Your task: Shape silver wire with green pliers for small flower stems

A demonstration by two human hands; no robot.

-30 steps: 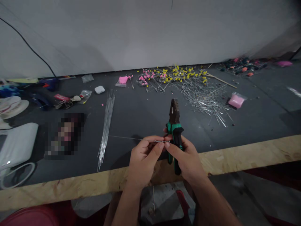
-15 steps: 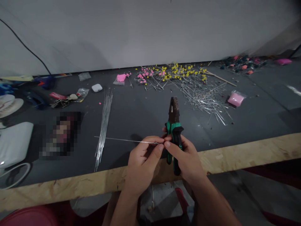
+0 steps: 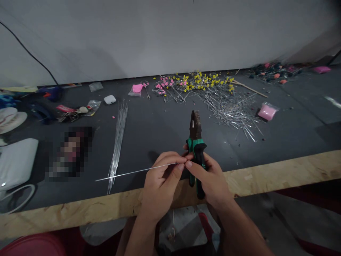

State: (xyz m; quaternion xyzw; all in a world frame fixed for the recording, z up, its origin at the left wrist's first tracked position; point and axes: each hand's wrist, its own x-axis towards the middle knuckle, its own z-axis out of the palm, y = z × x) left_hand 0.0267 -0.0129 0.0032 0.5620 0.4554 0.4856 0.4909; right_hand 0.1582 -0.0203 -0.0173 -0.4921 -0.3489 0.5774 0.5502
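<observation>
My left hand [image 3: 162,181] is closed, pinching a thin silver wire [image 3: 133,172] near its right end. The wire's long free part sticks out to the left, over a bundle of straight wires [image 3: 118,138] on the table. In my right hand [image 3: 210,177] are pliers [image 3: 196,142] with green and black handles, jaws pointing away from me. The thumb and forefinger of that hand also meet at the wire's end, touching the left fingertips. What lies between the fingertips is mostly hidden.
Wire stems with yellow and pink tips [image 3: 197,81] lie along the wall, beside a heap of loose wires [image 3: 234,113]. A bag of pink clay-like material [image 3: 268,111] is at right. Left are a white case [image 3: 109,99], keys [image 3: 70,113] and a white device [image 3: 20,161]. The table's wooden edge [image 3: 80,209] runs in front.
The wire's free left end has swung toward me, down across the lower part of the bundle. The pliers have tilted slightly left; both hands stay nearly in place.
</observation>
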